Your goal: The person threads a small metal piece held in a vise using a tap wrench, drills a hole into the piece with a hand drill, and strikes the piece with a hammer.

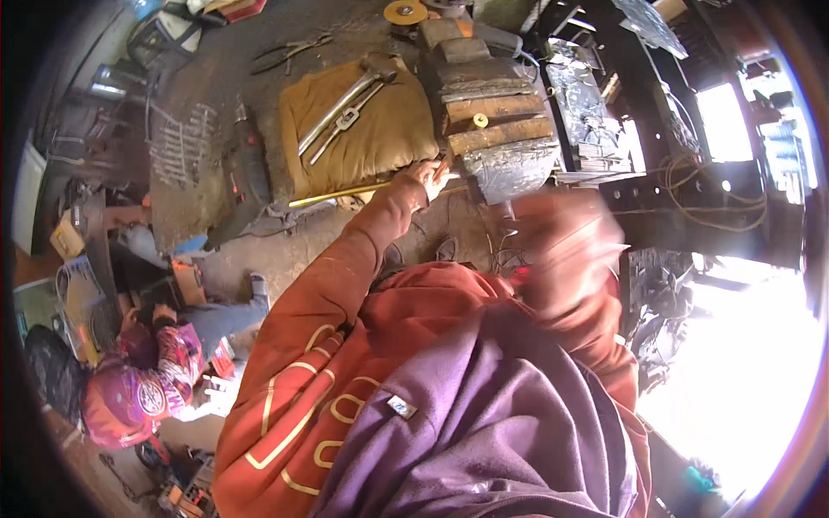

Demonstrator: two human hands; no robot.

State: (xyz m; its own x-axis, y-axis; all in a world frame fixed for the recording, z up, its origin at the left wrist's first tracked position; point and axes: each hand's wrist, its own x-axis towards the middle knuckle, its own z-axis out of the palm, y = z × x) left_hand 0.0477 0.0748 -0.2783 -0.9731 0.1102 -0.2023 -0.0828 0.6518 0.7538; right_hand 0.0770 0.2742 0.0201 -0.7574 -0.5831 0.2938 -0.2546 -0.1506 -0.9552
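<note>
My left hand reaches to the front edge of the workbench, right beside a large worn bench vise. Its fingers are closed together near the vise's side; what they hold is too small to make out. A thin yellow rod runs along the bench edge to the left of that wrist. My right arm is bent in front of the vise and smeared by motion, so its fingers cannot be made out. Behind my left hand, a brown cushion carries a hammer and a tap wrench.
A cordless drill and a row of metal bits lie left on the bench, with pliers behind. A yellow disc is at the back. Another person crouches at lower left. Coiled cable hangs at right.
</note>
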